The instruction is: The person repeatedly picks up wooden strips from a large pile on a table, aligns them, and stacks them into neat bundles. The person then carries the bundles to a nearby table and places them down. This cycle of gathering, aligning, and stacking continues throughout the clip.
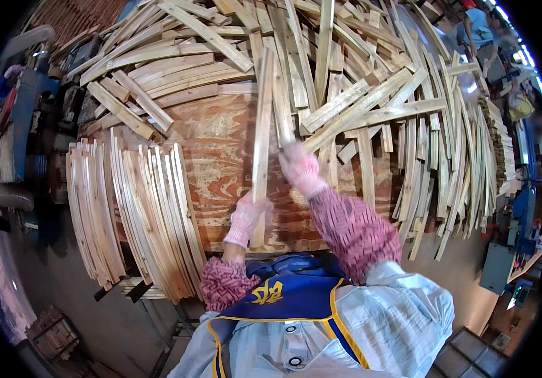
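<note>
My left hand [249, 218], in a pale pink knitted glove, is closed around the lower part of a long wooden strip [262, 120]. That strip points away from me over the plywood table top [220, 151], and its near end shows below the hand. To the right, my right hand [301, 167], gloved alike and blurred by motion, has its fingers at the near end of a second wooden strip [280, 107]. The fingers look closed on that end, though blur softens them. Patterned pink sleeves cover both forearms.
A jumbled heap of wooden strips [359, 107] covers the far side and the right. Strips stand side by side in a neat row [151, 214] at the left. Blue-grey machinery [22, 126] is at the far left. A person [477, 28] in blue is at the far right.
</note>
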Available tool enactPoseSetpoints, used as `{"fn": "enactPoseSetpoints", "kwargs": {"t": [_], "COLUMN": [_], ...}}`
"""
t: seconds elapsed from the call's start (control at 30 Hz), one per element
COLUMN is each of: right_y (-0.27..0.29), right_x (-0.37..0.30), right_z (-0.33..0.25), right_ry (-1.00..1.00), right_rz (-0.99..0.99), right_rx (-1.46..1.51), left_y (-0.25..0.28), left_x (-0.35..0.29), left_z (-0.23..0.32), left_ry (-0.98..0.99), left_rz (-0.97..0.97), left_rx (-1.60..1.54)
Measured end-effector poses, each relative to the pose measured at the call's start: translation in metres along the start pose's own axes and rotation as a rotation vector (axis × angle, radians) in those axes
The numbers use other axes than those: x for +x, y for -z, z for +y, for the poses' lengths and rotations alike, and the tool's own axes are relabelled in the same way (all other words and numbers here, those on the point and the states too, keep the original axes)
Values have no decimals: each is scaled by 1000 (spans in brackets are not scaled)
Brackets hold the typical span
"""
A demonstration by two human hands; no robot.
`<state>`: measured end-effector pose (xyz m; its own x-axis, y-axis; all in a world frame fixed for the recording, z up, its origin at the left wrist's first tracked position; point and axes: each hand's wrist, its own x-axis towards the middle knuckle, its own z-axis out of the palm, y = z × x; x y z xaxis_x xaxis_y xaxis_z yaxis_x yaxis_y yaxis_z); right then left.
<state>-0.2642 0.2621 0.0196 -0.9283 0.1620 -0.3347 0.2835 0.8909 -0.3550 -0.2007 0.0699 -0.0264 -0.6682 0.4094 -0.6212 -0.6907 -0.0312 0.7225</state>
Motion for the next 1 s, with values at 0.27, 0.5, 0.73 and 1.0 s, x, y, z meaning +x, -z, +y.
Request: {"fn": "enactPoseSetpoints", "kwargs": {"t": [0.27, 0.5, 0.73, 1.0], "right_y": [7, -12, 48, 203], "right_x": [97, -37, -132, -242], "right_z": [-2, 31, 81, 335], "right_ry": [-297, -40, -429, -815], "right_rz": [-47, -64, 291, 865], "right_rx": [12, 430, 849, 23], "left_y": [13, -4, -114, -33], "left_x": [-63, -40, -10, -8], "left_z": [-22, -12, -7, -23], "left_ry": [-73, -228, -496, -325], "left_rz": [210, 168, -556, -74], "left_rx": [-154, -17, 1306, 938]}}
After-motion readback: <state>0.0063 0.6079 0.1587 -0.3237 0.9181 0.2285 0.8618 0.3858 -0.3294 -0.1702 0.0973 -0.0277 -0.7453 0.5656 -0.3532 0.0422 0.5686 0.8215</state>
